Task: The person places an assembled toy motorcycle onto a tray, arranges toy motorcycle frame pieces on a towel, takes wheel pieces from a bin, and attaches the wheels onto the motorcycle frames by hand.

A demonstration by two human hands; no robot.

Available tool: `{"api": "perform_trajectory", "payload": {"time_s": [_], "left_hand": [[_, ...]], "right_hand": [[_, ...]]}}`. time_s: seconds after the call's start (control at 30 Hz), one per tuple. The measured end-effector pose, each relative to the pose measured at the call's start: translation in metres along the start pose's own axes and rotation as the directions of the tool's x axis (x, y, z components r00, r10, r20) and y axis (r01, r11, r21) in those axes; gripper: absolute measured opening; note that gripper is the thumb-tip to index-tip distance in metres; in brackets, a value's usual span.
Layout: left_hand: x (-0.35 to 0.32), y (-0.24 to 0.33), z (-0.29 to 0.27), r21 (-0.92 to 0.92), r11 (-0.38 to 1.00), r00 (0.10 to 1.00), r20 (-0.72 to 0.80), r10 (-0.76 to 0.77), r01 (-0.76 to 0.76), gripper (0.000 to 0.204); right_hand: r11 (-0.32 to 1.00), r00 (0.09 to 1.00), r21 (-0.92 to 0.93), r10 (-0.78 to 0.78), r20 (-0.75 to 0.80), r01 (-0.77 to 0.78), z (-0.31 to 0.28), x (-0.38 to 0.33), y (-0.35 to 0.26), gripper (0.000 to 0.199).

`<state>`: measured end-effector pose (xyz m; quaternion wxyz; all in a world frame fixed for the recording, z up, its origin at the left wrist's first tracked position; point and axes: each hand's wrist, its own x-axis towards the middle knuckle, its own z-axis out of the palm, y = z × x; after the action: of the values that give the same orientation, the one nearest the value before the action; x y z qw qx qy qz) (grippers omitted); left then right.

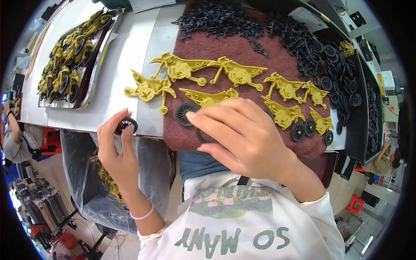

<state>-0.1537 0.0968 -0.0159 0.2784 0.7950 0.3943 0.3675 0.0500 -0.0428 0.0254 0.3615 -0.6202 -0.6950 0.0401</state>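
My left hand [118,149] pinches a small black spoked wheel [126,125] between thumb and fingertips, just off the table's front edge. Over the near part of the cloth, my right hand [247,134] is curled, its index fingertip at the hub of a black wheel [182,113]. Another dark wheel [203,136] shows between that hand's index finger and thumb, partly hidden. Behind the fingers lies a yellow plastic motorcycle-shaped half body [210,96], its right part covered by the hand. Nearest to my left hand is a bare yellow half body [147,89].
More yellow bodies [240,71] lie on the maroon cloth [277,56], the two nearest right with wheels. Black small parts [221,19] are heaped behind, loose wheels [344,86] at the right. A tray [93,82] of assembled pieces stands left; a plastic-lined bin [147,186] sits below.
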Motion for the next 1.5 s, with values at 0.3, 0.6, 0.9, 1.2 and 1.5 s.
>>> {"api": "perform_trajectory", "payload": {"time_s": [0.3,0.6,0.9,1.2,1.5], "left_hand": [[0.013,-0.018,-0.001,0.444,0.878,0.983,0.045,0.179,-0.180,0.027],[0.017,-0.015,-0.026,0.303,0.947,0.985,0.162,0.062,-0.110,0.034],[0.045,-0.018,-0.021,0.088,0.980,0.978,0.123,0.168,-0.179,0.037],[0.039,-0.011,-0.016,0.169,0.976,0.972,0.211,0.104,-0.141,0.035],[0.056,0.011,-0.028,0.286,0.930,0.970,0.135,0.201,-0.232,0.025]], "right_hand": [[1.000,0.999,0.010,-0.014,0.045,0.014,0.055,0.052,0.000,0.039],[0.988,0.996,-0.144,-0.045,0.076,0.056,0.062,0.057,0.003,0.016],[0.999,0.979,0.022,-0.030,0.203,0.026,0.055,0.060,0.006,0.028],[0.994,0.988,-0.026,-0.103,0.119,0.107,0.057,0.057,0.011,0.016],[0.998,0.997,0.057,0.003,0.077,-0.007,0.007,0.047,0.013,0.034]]}}
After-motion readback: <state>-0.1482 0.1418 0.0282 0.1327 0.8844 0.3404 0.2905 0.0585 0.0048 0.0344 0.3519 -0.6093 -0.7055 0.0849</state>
